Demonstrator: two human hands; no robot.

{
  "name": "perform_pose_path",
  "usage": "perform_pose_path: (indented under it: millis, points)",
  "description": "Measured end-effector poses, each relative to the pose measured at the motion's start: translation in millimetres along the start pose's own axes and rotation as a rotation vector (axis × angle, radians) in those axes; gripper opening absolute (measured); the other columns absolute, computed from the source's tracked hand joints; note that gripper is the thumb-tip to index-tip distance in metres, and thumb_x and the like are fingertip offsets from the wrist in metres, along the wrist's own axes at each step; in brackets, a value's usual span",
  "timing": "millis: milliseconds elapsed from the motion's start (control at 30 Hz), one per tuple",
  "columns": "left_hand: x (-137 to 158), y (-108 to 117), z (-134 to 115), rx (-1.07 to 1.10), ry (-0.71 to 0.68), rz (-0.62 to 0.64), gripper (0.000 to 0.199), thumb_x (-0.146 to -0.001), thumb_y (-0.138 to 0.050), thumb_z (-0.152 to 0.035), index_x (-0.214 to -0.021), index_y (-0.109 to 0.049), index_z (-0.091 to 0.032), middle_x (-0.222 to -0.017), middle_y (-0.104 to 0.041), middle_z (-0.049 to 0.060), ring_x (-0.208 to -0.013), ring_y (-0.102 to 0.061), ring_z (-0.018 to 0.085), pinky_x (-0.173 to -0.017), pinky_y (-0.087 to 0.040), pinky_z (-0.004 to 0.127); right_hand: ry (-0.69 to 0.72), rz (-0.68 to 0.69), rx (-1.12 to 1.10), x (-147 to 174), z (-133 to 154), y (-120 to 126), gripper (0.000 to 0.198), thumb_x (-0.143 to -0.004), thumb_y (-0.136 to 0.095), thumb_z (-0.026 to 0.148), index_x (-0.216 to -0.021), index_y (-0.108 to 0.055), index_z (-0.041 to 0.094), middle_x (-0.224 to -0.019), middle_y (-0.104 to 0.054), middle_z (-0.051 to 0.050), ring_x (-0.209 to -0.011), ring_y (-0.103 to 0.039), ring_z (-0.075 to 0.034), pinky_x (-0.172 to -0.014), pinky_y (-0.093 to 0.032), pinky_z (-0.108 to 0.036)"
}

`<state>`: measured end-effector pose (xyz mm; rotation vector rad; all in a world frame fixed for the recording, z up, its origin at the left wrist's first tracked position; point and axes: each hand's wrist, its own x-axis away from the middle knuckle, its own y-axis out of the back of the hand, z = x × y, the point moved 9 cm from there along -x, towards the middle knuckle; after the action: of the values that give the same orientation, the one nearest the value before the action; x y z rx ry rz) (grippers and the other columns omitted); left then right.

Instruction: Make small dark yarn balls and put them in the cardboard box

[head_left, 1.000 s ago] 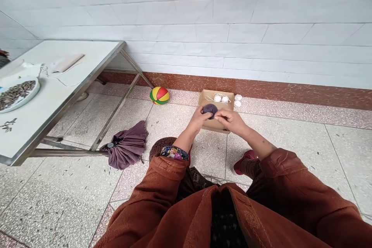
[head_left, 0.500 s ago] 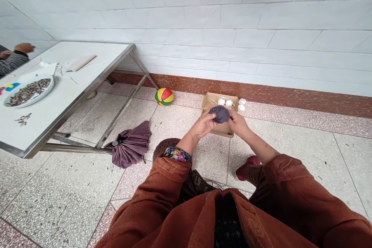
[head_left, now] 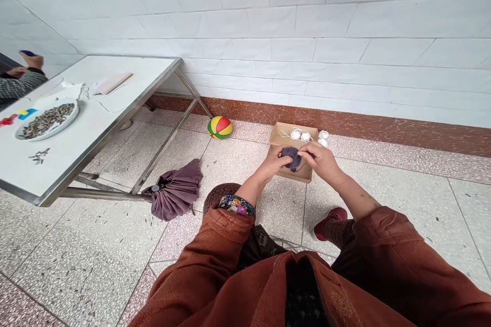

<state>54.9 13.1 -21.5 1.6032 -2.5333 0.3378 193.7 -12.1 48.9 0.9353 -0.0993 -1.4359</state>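
Observation:
My left hand (head_left: 273, 164) is closed around a dark grey-purple ball of yarn (head_left: 291, 157), its thumb lying across the front. At the ball's right side, my right hand (head_left: 319, 161) has thumb and index finger pinched together; a yarn strand between them is too fine to make out clearly. Both hands are held above an open cardboard box (head_left: 279, 139) on the floor. Two white yarn balls (head_left: 300, 135) with loose strands lie in the box's far part. More white yarn balls (head_left: 323, 138) sit just outside its right edge.
A white table (head_left: 95, 127) at left bears a plate (head_left: 72, 118) of dried brown pieces and a folded cloth (head_left: 115, 83). Another person's hand (head_left: 34, 60) is beyond it. A colourful ball (head_left: 220, 127) and a folded purple umbrella (head_left: 176, 191) lie on the floor.
My right hand has shifted from the ball's far right edge to its upper right, fingers now pinched. The yarn ball has turned in my left hand. The other person's hand has risen.

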Motion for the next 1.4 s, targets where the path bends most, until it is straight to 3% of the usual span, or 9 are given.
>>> perform_pose_path:
  millis: [133,400,567,733,867,1000,1167,1267,1400]
  points:
    - [6,-19,5,0.136,0.071,0.151,0.049,-0.073,-0.069,-0.034,-0.121,-0.064,-0.022,-0.117,-0.065,0.008,-0.101,-0.061,0.021,-0.080,-0.048,0.030,-0.062,-0.079,0.024,-1,-17,3,0.025,-0.100,-0.055,0.039,-0.084,-0.066,0.024,-0.082,-0.068,-0.005,-0.079,-0.063,-0.022,-0.073,-0.050,-0.035]
    - [8,-21,-8,0.110,-0.062,0.111,0.064,-0.062,-0.089,-0.030,-0.121,-0.064,-0.020,-0.115,-0.066,0.009,-0.110,-0.058,0.025,-0.102,-0.043,0.042,-0.175,-0.140,-0.061,0,-21,4,0.023,-0.097,-0.056,0.040,-0.082,-0.064,0.024,-0.082,-0.066,-0.004,-0.077,-0.060,-0.021,-0.075,-0.049,-0.036]
    - [12,-19,-14,0.233,-0.048,0.127,0.067,-0.071,-0.080,-0.034,-0.134,-0.056,-0.028,-0.120,-0.062,0.006,-0.100,-0.061,0.021,-0.081,-0.048,0.032,-0.287,-0.151,-0.174,3,-36,-1,0.025,-0.096,-0.055,0.042,-0.082,-0.063,0.023,-0.077,-0.063,-0.002,-0.071,-0.057,-0.019,-0.070,-0.047,-0.033]
    - [14,-22,-17,0.461,-0.027,0.168,0.059,-0.070,-0.079,-0.033,-0.125,-0.058,-0.023,-0.117,-0.062,0.007,-0.092,-0.061,0.017,-0.073,-0.048,0.027,-0.394,-0.066,-0.298,9,-49,-21,0.024,-0.095,-0.051,0.040,-0.084,-0.062,0.022,-0.075,-0.065,-0.001,-0.067,-0.058,-0.018,-0.062,-0.047,-0.031]
    - [10,-14,-17,0.509,-0.057,0.092,0.056,-0.070,-0.082,-0.034,-0.118,-0.057,-0.020,-0.118,-0.063,0.007,-0.090,-0.062,0.016,-0.072,-0.048,0.027,-0.342,0.004,-0.214,11,-45,-32,0.019,-0.093,-0.052,0.034,-0.092,-0.067,0.021,-0.083,-0.072,-0.004,-0.076,-0.065,-0.021,-0.069,-0.052,-0.034]
    - [3,0,-13,0.469,-0.079,-0.027,0.056,-0.076,-0.079,-0.044,-0.119,-0.053,-0.020,-0.111,-0.064,0.006,-0.081,-0.061,0.013,-0.068,-0.046,0.025,-0.183,0.102,-0.102,14,-25,-42,0.020,-0.096,-0.052,0.030,-0.095,-0.070,0.022,-0.094,-0.076,-0.007,-0.087,-0.069,-0.024,-0.079,-0.054,-0.038]
    - [2,14,-9,0.205,-0.114,-0.174,0.059,-0.079,-0.078,-0.043,-0.128,-0.050,-0.026,-0.116,-0.064,0.004,-0.082,-0.060,0.013,-0.070,-0.048,0.027,0.004,0.202,-0.098,15,9,-41,0.020,-0.100,-0.052,0.031,-0.100,-0.071,0.023,-0.098,-0.076,-0.006,-0.090,-0.070,-0.023,-0.084,-0.054,-0.037]
    - [2,8,-3,0.059,-0.041,-0.123,0.054,-0.079,-0.077,-0.044,-0.123,-0.055,-0.024,-0.101,-0.064,0.003,-0.072,-0.057,0.012,-0.067,-0.047,0.028,0.024,0.169,-0.096,11,16,-28,0.020,-0.100,-0.052,0.032,-0.097,-0.070,0.025,-0.093,-0.074,-0.006,-0.087,-0.069,-0.022,-0.082,-0.054,-0.036]
    - [5,-3,0,0.051,0.000,-0.019,0.050,-0.082,-0.072,-0.050,-0.120,-0.056,-0.023,-0.094,-0.063,0.003,-0.066,-0.055,0.011,-0.062,-0.044,0.026,-0.003,0.027,-0.039,4,7,-5,0.020,-0.099,-0.054,0.035,-0.092,-0.069,0.025,-0.089,-0.071,-0.006,-0.084,-0.066,-0.024,-0.079,-0.054,-0.038]
